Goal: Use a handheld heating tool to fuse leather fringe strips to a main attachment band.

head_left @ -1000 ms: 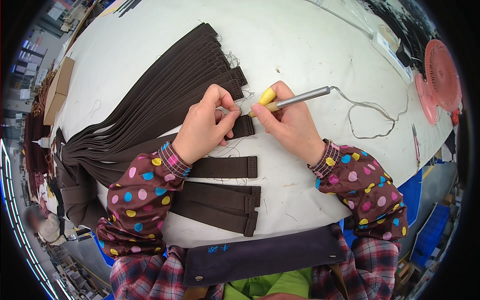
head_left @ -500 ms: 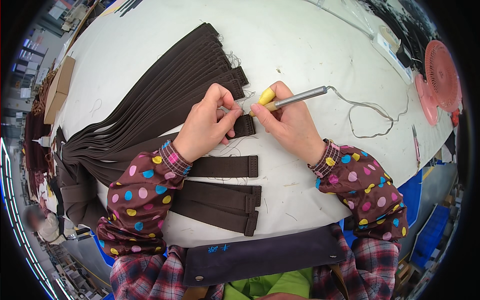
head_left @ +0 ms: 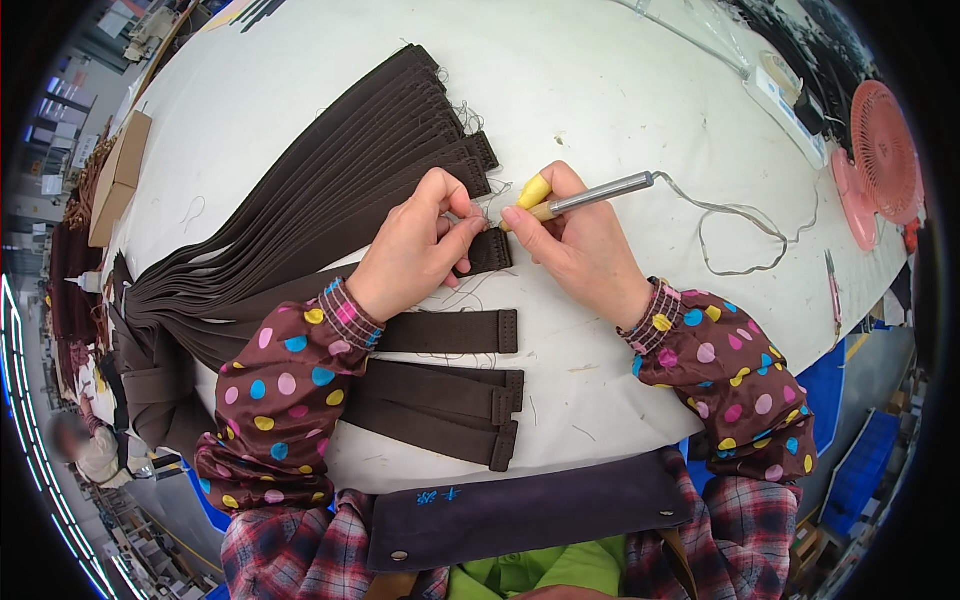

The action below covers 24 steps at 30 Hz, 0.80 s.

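Note:
My right hand [head_left: 585,250] grips a corded, pen-shaped tool like a soldering iron [head_left: 615,189], with a metal body and a pale front part. A yellow cover [head_left: 535,188] sits on one of its fingers. The tool's tip points left, to the stitched end of a dark brown strap [head_left: 492,251]. Beside that end my left hand [head_left: 410,240] is closed in a pinch, apparently on loose sewing threads. Many more brown straps [head_left: 340,165] fan out from a gathered bundle at the left, threads trailing from their ends. Nearer me, several separate straps [head_left: 455,332] lie spread under my left forearm.
The white-covered table [head_left: 640,110] carries thread scraps. The tool's grey cord [head_left: 740,270] loops to the right. Further right are a white power strip [head_left: 785,108], a pink fan [head_left: 882,150] and slim tweezers or snips [head_left: 832,290]. A cardboard box [head_left: 120,180] stands at the left edge.

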### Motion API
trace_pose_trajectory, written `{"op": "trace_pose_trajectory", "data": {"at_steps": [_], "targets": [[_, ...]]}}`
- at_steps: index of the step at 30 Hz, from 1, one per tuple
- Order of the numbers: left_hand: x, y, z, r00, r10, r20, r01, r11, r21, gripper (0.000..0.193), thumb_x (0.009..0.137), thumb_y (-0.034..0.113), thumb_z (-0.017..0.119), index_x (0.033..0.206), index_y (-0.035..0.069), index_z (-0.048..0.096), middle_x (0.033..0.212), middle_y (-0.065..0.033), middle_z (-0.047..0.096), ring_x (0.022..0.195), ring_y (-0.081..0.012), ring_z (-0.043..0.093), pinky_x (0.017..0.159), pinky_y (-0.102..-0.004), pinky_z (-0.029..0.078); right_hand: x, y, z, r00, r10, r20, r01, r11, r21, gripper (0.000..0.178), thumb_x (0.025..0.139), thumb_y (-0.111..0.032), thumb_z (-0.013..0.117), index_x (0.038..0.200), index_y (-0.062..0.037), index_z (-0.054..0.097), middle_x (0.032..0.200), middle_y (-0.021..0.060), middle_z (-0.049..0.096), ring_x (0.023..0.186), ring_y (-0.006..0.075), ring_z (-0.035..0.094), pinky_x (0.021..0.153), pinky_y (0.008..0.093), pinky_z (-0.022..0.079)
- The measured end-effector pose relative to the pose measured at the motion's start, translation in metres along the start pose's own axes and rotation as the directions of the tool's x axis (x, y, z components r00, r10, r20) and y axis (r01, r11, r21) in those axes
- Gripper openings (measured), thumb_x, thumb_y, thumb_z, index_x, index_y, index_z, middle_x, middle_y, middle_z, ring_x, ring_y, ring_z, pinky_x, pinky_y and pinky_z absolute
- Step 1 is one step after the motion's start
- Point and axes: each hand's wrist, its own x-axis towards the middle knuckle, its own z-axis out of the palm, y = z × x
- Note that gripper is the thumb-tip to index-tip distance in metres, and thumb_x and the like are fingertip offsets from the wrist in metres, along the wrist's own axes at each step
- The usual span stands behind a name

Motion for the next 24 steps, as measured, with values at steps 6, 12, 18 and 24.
{"op": "trace_pose_trajectory", "data": {"at_steps": [6,12,18,24], "targets": [[-0.003,0.002,-0.005,1.000,-0.028,-0.009,0.026,0.991,-0.132,0.014,0.091,0.007,0.054,0.092,0.004,0.040,0.077,-0.0051,0.056,0.059,-0.0086,0.058,0.045,-0.0236,0.047,-0.002,-0.001,0.001,0.999,0.019,-0.034,-0.017,0.997,0.071,0.025,0.088,-0.018,0.063,0.085,-0.0025,0.043,0.063,0.0051,0.055,0.053,0.0100,0.052,0.048,0.0254,0.040],[-0.018,0.019,-0.023,0.854,0.508,-0.111,-0.051,0.294,0.954,0.022,0.081,0.014,0.067,0.099,0.008,0.055,0.092,-0.0060,0.057,0.081,-0.0245,0.059,0.061,-0.0311,0.049,-0.002,-0.001,-0.003,0.993,0.047,-0.112,-0.030,0.988,0.152,0.023,0.088,-0.017,0.063,0.084,-0.0029,0.045,0.062,0.0012,0.053,0.052,0.0046,0.045,0.047,0.0224,0.036],[-0.022,0.019,-0.013,0.900,0.431,0.069,-0.329,0.564,0.757,0.034,0.074,0.025,0.074,0.099,0.007,0.061,0.093,-0.0063,0.056,0.088,-0.0253,0.055,0.068,-0.0338,0.048,-0.002,-0.003,-0.007,0.991,0.049,-0.122,-0.023,0.979,0.204,0.021,0.089,-0.017,0.062,0.085,-0.0033,0.046,0.063,0.0009,0.055,0.053,0.0035,0.047,0.047,0.0207,0.036],[-0.009,0.018,0.000,0.969,0.248,-0.016,-0.205,0.835,0.510,0.022,0.076,0.025,0.073,0.086,0.007,0.065,0.078,-0.0058,0.059,0.071,-0.0233,0.058,0.063,-0.0340,0.048,-0.004,-0.008,-0.007,0.993,0.037,-0.109,-0.009,0.968,0.251,0.022,0.090,-0.017,0.061,0.085,-0.0037,0.045,0.063,0.0004,0.055,0.051,0.0037,0.049,0.045,0.0202,0.038]]}}
